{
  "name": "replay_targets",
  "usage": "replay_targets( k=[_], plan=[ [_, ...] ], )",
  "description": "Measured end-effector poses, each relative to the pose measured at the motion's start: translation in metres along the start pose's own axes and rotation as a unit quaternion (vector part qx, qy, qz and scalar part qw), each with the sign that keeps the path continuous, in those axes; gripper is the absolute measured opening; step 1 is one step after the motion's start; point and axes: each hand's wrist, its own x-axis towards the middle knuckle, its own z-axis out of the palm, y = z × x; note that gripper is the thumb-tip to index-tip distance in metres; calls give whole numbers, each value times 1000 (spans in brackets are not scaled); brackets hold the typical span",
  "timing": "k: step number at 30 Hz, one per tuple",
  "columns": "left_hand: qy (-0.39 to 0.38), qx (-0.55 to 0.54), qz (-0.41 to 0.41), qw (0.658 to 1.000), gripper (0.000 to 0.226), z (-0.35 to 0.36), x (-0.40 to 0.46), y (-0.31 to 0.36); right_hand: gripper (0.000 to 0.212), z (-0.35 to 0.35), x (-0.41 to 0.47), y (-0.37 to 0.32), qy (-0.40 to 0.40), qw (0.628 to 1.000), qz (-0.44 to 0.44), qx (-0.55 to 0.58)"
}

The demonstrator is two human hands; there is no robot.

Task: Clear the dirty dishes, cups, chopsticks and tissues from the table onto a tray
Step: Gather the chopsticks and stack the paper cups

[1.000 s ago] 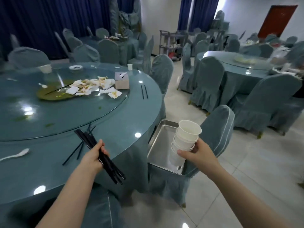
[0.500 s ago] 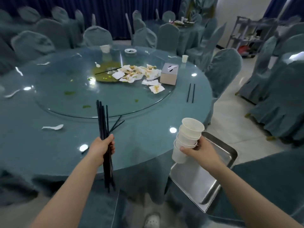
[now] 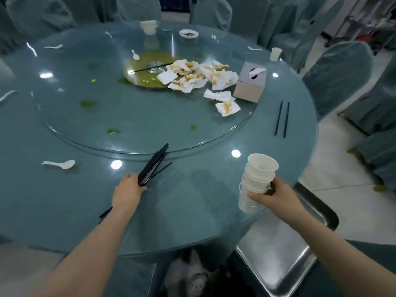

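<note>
Chopsticks (image 3: 153, 166) bundled in left hand (image 3: 128, 191), fingers curled round them, tips over table (image 3: 64, 206). Stacked cups (image 3: 256, 181) gripped by right hand (image 3: 273, 195) above table edge. Tray (image 3: 278, 260) lower right. Soiled tissues (image 3: 199, 78) on turntable.

Bare forearms; seemingly a pale shoe (image 3: 194, 284) below.

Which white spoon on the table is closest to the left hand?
The white spoon lying on the near table edge, just left of the left hand. The other spoons lie far off, by the green plate and along the far rim.
</note>
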Motion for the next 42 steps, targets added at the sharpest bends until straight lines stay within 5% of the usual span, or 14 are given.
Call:
replay_targets(
  k=[5, 15, 21, 31, 34, 42],
  plan=[
    [-27, 15, -18, 999, 39, 5, 15, 3, 45, 8, 25, 5, -23, 1000, 10, 9],
    [-83, 41, -10, 996, 15, 5, 15, 19, 43, 9, 41, 9, -35, 998, 12, 46],
    [-163, -179, 31, 970, 28, -14, 15, 75, 43, -10, 28, 13, -9, 997, 5, 76],
    [-295, -555, -53, 776, 18, -42, -33, 199, 40, -84, -11, 9, 79, 990, -29, 116],
    [-340, -606, -81, 715, 21, -41, -52, 228, 44, -109, -27, 17, 106, 986, -30, 129],
    [-405, -660, -53, 631, 25, -25, -114, 316, 37, -196, -84, 38, 171, 977, -52, 120]
  ],
)
